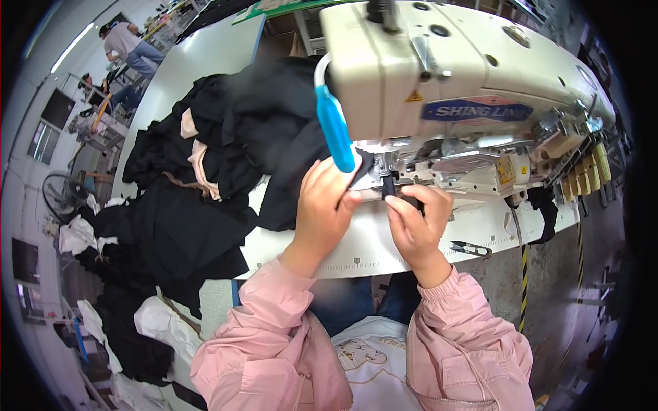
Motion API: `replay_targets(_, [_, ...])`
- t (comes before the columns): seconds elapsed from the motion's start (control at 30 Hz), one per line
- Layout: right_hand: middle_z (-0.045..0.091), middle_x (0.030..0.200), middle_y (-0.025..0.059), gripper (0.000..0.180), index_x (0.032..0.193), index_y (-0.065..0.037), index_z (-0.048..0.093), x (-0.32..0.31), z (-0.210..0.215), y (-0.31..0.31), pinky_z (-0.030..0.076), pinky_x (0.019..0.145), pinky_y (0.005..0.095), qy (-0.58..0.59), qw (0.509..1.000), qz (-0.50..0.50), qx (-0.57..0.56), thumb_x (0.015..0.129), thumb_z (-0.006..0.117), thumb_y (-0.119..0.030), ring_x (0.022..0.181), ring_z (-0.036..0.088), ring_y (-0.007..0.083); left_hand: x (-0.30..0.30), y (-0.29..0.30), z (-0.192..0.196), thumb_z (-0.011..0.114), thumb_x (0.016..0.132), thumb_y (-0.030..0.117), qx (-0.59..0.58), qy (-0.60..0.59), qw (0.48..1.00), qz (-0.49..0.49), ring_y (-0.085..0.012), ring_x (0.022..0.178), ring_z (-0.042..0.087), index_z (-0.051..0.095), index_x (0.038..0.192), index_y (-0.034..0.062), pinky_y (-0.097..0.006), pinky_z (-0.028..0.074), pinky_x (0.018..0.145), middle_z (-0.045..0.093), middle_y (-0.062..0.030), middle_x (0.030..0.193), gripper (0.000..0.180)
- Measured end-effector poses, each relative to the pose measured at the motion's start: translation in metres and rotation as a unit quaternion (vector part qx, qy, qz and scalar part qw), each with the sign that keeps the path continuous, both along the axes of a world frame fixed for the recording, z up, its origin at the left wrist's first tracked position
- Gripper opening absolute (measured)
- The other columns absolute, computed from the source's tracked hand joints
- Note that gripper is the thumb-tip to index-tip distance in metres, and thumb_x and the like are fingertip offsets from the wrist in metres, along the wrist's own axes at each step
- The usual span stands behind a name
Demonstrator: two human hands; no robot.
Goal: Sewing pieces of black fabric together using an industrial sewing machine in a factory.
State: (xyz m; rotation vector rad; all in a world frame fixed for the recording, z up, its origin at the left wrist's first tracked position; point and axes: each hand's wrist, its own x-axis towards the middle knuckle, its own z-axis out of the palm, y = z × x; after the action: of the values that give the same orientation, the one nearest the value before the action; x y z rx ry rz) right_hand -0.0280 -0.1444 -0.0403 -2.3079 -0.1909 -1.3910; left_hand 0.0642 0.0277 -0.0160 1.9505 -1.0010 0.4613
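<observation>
My left hand point(325, 205) rests beside the needle area of a cream sewing machine point(445, 61). Its fingers are stretched over the edge of a small black cloth piece point(363, 168), with the thumb apart; a blue-sleeved rod point(334, 130) partly hides the fingertips. Close to the presser foot point(385, 163), my right hand point(419, 222) pinches the near end of a narrow black fabric strip point(388, 186) between thumb and fingers. That strip runs under the foot. Both wrists hover at the near side of the white worktable point(329, 250).
A big heap of black fabric point(185, 212) with pale pieces covers the left side. Thread snips point(470, 249) lie right of my right hand. Black cloth point(545, 216) hangs at the right, and a standing fan point(65, 195) is far left. Other people point(130, 48) are in the background.
</observation>
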Motion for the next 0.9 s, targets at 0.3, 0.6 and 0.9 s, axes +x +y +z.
replay_targets(0.3, [0.065,0.094,0.0112,0.026,0.095,-0.005,0.069,-0.051,-0.010,0.055,0.048,0.068,0.0379,0.134,0.968,0.180,0.111,0.072,0.071,0.006,0.080,0.060,0.0305,0.152,-0.044,0.018,0.053,0.076,-0.012,-0.116,0.167,0.951,-0.231,-0.0383,0.103,0.066,0.070,0.104,0.0025,-0.037,0.054,0.089,0.068,-0.0181,0.112,0.035])
replay_targets(0.6, [0.068,0.095,0.0128,0.018,0.096,-0.001,0.071,-0.061,0.006,0.070,0.052,0.069,0.0293,0.292,0.910,0.253,0.153,0.081,0.068,0.008,0.081,0.066,0.0214,0.183,0.006,-0.006,0.068,0.080,0.009,0.184,-0.137,0.973,-0.038,-0.0268,0.095,0.063,0.072,0.086,0.0171,-0.041,0.051,0.081,0.066,-0.0021,0.095,0.011])
replay_targets(0.9, [0.060,0.135,0.0188,0.068,0.148,-0.001,0.041,-0.017,0.013,0.070,0.051,0.098,0.0394,0.364,0.589,0.412,0.592,0.101,0.056,-0.048,0.118,0.062,0.0279,0.014,0.109,0.061,0.072,0.070,0.016,0.157,-0.228,0.959,0.066,-0.0216,0.069,0.051,0.067,0.087,0.0117,-0.037,0.038,0.064,0.048,-0.0031,0.077,0.019])
